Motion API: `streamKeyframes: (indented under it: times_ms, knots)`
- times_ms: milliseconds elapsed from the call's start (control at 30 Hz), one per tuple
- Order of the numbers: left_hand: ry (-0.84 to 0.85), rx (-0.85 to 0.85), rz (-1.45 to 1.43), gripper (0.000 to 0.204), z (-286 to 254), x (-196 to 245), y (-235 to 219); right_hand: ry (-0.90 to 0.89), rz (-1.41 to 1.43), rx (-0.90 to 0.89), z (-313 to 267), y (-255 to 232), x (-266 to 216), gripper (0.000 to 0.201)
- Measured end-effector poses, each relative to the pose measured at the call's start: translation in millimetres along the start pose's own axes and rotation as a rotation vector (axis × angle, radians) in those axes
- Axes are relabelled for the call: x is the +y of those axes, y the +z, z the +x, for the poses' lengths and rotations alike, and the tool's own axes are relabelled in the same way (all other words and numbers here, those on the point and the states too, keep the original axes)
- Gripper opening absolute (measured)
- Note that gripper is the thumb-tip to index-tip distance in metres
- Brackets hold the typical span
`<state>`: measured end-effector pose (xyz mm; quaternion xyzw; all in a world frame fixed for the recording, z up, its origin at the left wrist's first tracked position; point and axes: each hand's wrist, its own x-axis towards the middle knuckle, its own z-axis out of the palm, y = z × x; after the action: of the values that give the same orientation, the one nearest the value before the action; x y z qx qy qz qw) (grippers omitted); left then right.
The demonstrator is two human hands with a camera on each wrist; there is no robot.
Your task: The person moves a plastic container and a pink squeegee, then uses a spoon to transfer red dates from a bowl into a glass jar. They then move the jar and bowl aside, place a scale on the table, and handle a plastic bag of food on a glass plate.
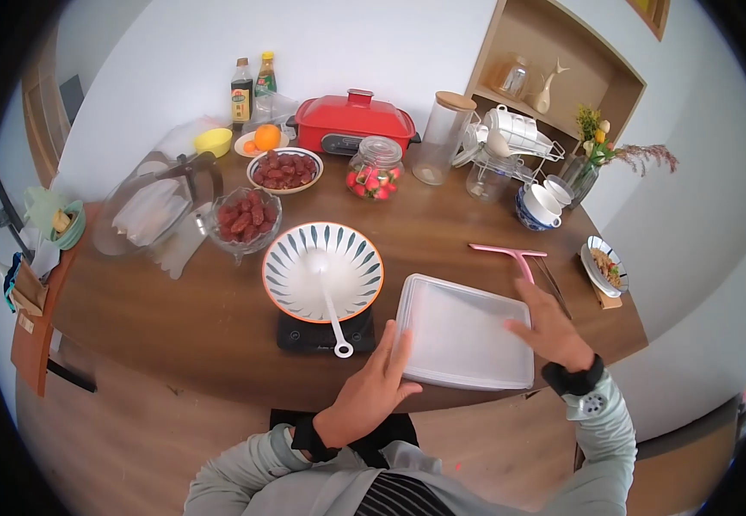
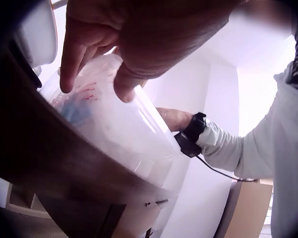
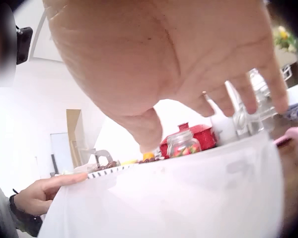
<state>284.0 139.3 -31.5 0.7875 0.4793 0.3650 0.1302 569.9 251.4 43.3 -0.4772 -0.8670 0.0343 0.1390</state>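
A translucent plastic box with a white lid (image 1: 468, 331) sits at the table's front edge, slightly right of centre. At its near left corner is my left hand (image 1: 363, 391), fingers straight along the left side and thumb by the front side. In the left wrist view, something blue and red print show through the box wall (image 2: 114, 119). My right hand (image 1: 555, 331) is at the box's right edge, its thumb over the lid and its fingers extended forward. The right wrist view shows its palm (image 3: 164, 54) above the lid. A pink squeegee (image 1: 521, 254) lies just beyond these fingers.
Left of the box, a patterned bowl (image 1: 280, 284) with a white spoon (image 1: 332, 310) stands on a black scale (image 1: 295, 334). Behind are dates (image 1: 246, 217), a strawberry jar (image 1: 373, 172) and a red cooker (image 1: 356, 120). A food plate (image 1: 592, 273) is at the right.
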Motion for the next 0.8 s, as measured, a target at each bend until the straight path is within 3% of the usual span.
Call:
streamKeyframes:
  times_ms: [100, 200, 300, 467, 633, 733, 800]
  knots:
    - [-0.123, 0.113, -0.23, 0.067, -11, -6, 14, 0.479, 0.106, -0.365, -24, -24, 7, 0.053]
    - [-0.426, -0.016, -0.612, 0.046, -7, -11, 13, 0.757, 0.822, -0.435, -47, -15, 2, 0.047]
    - [-0.544, -0.126, -0.71, 0.035, 13, -8, -3, 0.767, 0.955, -0.4, -55, -6, 0, 0.041]
    - [-0.71, -0.19, -0.971, 0.035, 19, -9, -6, 0.707, 1.122, -0.345, -58, 10, 7, 0.036]
    - [-0.676, -0.136, -0.978, 0.031, 8, 6, 1, 0.737, 1.072, -0.261, -57, 6, 0, 0.027]
    - [-0.583, -0.158, -0.946, 0.035, 2, 40, -16, 0.578, 1.065, -0.054, -51, -27, 3, 0.017]
    - [-0.476, -0.128, -0.929, 0.033, 22, 59, -46, 0.357, 1.083, 0.181, -35, -46, 5, 0.012]
